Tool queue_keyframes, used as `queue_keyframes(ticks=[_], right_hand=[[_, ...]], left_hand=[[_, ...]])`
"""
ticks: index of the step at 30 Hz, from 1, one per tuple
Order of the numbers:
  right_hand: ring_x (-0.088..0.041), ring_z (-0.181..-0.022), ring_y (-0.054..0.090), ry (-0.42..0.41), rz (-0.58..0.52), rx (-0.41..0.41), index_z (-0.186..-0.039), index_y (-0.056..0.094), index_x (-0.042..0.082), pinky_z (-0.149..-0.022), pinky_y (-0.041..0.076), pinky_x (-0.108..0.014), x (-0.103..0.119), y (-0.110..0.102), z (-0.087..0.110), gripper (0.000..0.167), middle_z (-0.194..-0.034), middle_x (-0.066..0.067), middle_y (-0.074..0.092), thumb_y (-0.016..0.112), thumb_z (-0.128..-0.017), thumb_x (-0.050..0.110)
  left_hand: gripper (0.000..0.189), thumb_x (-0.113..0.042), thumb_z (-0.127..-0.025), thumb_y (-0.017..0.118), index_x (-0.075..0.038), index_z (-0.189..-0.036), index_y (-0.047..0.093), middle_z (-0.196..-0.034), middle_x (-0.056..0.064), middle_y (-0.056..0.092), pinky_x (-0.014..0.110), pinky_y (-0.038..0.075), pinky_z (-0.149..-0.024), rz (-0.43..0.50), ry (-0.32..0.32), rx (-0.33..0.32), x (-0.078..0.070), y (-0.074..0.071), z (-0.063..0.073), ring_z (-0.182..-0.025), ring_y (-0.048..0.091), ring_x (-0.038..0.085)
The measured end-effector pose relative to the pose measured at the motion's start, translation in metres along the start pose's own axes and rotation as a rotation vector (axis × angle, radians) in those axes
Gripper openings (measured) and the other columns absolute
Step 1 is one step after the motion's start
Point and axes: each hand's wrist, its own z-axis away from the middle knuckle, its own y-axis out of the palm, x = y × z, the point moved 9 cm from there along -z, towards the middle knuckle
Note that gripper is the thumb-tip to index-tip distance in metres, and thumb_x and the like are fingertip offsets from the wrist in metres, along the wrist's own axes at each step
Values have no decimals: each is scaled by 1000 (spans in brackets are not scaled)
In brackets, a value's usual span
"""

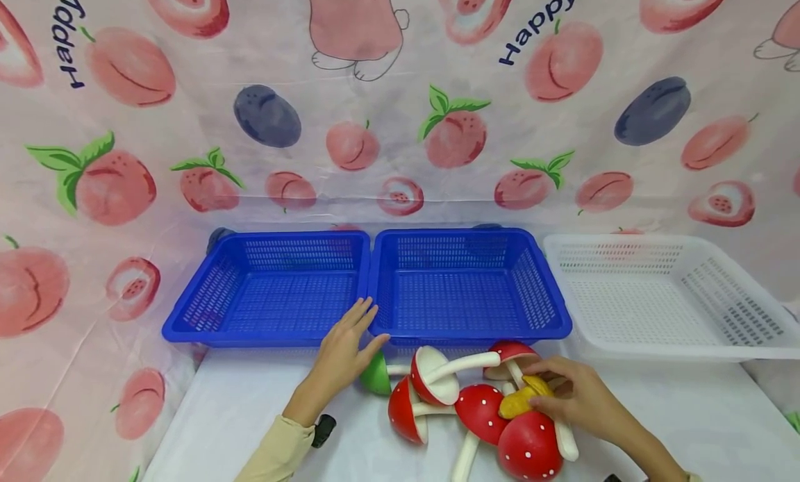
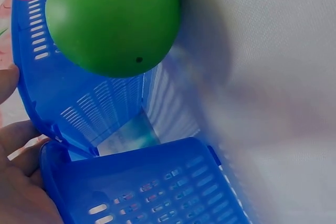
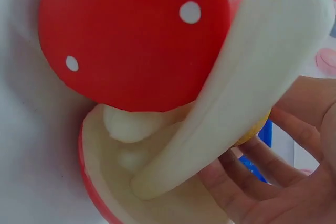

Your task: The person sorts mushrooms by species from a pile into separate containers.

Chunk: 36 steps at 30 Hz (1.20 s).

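Note:
My right hand [image 1: 581,399] pinches a yellow, lumpy toy piece [image 1: 517,403] between thumb and fingers, above a pile of toy mushrooms. In the right wrist view, a thick white stem [image 3: 236,93] partly hides the yellow piece [image 3: 256,130]. Red caps with white dots lie around it, among them one red mushroom [image 1: 530,446] and another [image 1: 481,411]. Fingers extended, my left hand [image 1: 342,350] rests by the rims where two blue baskets meet. Beside it lies a green-capped mushroom [image 1: 376,376], its round cap [image 2: 113,24] large in the left wrist view.
Behind the pile stand a left blue basket [image 1: 262,342], a middle blue basket [image 1: 469,335] and a white basket [image 1: 675,350] in a row. More red mushrooms [image 1: 403,412] lie on the white table [image 1: 237,392]. A fruit-patterned cloth [image 1: 387,100] hangs behind.

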Motion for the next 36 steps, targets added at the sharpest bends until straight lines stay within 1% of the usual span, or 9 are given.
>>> queue_keyframes(ticks=[5, 11, 13, 17, 19, 22, 27, 29, 36], right_hand=[[-9, -76, 60, 32, 25, -35, -104, 68, 11, -64, 55, -25, -3, -5, 0, 35, -95, 0, 64, 82, -73, 21], [-8, -76, 60, 46, 56, -76, -103, 69, 11, -63, 55, -24, 4, -15, 1, 35, -94, 3, 65, 83, -72, 21], [-9, -77, 60, 57, 60, -80, -104, 70, 12, -63, 55, -24, 7, -20, 1, 35, -95, 2, 66, 82, -72, 21], [-10, -81, 60, 110, 76, -73, -107, 69, 13, -64, 54, -23, 9, -29, 1, 37, -98, 3, 65, 81, -74, 24], [-11, -83, 60, 118, 86, -71, -108, 69, 13, -65, 54, -23, 11, -33, 1, 37, -99, 3, 65, 80, -75, 25], [-10, -85, 60, 109, 117, -89, -107, 68, 13, -64, 54, -22, 12, -41, 2, 36, -99, 3, 64, 80, -76, 25], [-6, -82, 60, 50, 160, -156, -104, 68, 16, -63, 54, -22, 17, -55, 7, 32, -96, 6, 65, 81, -75, 21], [-5, -82, 60, 42, 165, -171, -104, 69, 16, -63, 54, -23, 18, -59, 9, 31, -96, 5, 65, 81, -75, 19], [-4, -82, 59, 87, 184, -202, -105, 69, 12, -63, 54, -21, 13, -76, 9, 32, -99, 1, 67, 80, -76, 18]], left_hand=[[58, -38, -90, 63, -3, -136, 51, -146, 11, 41, 54, 31, -105, -8, -1, -6, 0, 0, 0, -137, 32, 28], [59, -39, -90, 63, -4, -136, 51, -146, 11, 41, 53, 31, -105, -17, -3, -11, 0, 0, 0, -137, 32, 29], [58, -39, -90, 63, -4, -135, 52, -146, 10, 41, 53, 32, -105, -16, 1, -13, 0, 0, -1, -137, 32, 28], [58, -39, -90, 63, -4, -135, 52, -146, 10, 41, 53, 32, -104, -23, 7, -24, -2, 0, -2, -137, 32, 27], [59, -39, -90, 63, -4, -135, 52, -145, 11, 42, 54, 33, -104, -31, 9, -27, -2, 0, -1, -137, 32, 28], [59, -39, -90, 63, -4, -136, 51, -145, 12, 41, 54, 34, -103, -44, 9, -31, -2, 1, 0, -136, 33, 30], [58, -37, -90, 63, -4, -136, 51, -145, 13, 42, 55, 35, -102, -45, 14, -38, -4, 3, 0, -135, 34, 32], [58, -37, -90, 63, -4, -135, 52, -145, 13, 42, 55, 35, -102, -43, 12, -41, -3, 3, 0, -135, 34, 31], [58, -39, -90, 63, -4, -135, 53, -144, 13, 43, 55, 36, -101, -61, 17, -57, -1, 2, 1, -135, 35, 29]])
